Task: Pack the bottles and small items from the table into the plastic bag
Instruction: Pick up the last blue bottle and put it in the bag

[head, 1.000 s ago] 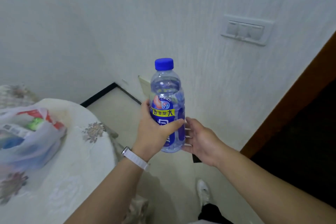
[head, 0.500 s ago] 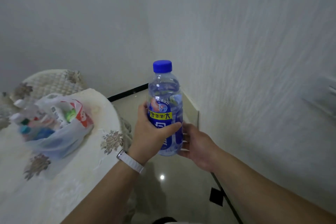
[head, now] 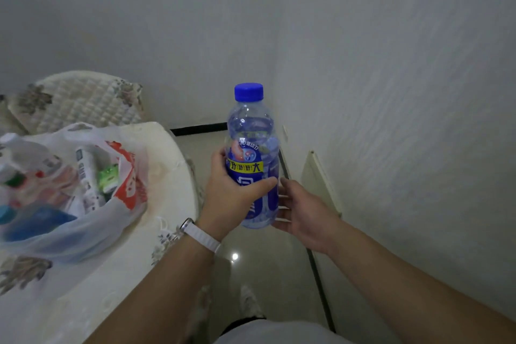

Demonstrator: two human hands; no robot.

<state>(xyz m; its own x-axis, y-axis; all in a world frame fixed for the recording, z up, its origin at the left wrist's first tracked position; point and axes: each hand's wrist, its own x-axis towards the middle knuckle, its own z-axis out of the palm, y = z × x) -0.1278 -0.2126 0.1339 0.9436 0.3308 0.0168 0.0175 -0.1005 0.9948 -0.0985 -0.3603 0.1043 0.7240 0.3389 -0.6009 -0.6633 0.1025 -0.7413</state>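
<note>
Clear bottle (head: 252, 159) with blue cap (head: 248, 91) and blue-and-yellow label, upright in the air, off the table edge and above the floor. Gripped around the label by the left hand (head: 233, 197), thumb across the front and fingers curled behind, closed firmly on it. White watch strap (head: 201, 234) on that wrist, just below the bottle. Right hand (head: 303, 211) just beside the bottle's lower right side, fingers half open and fingertips (head: 280, 198) at or almost at the plastic; actual contact impossible to tell.

Left of the bottle, well apart from it: round table (head: 164, 153) under a pale cloth with dull flower patches. On the cloth, a translucent plastic bag (head: 83, 220) with red print, mouth open toward the upper left, slumped on its side. Inside the bag, a white-capped bottle (head: 16, 148), a small green packet (head: 108, 177), a blue pack (head: 39, 225) and other blurred items, hard to name. Nothing between the bottle and the bag but bare cloth and the left forearm.

Behind the bag, a quilted chair back (head: 78, 100) against the wall. Behind and right of the bottle, a pale textured wall (head: 391, 92) with a dark skirting strip (head: 198, 128) at its foot. Below the bottle, glossy floor (head: 251, 260) with a light glint, and one light shoe (head: 250, 301) partly visible.
</note>
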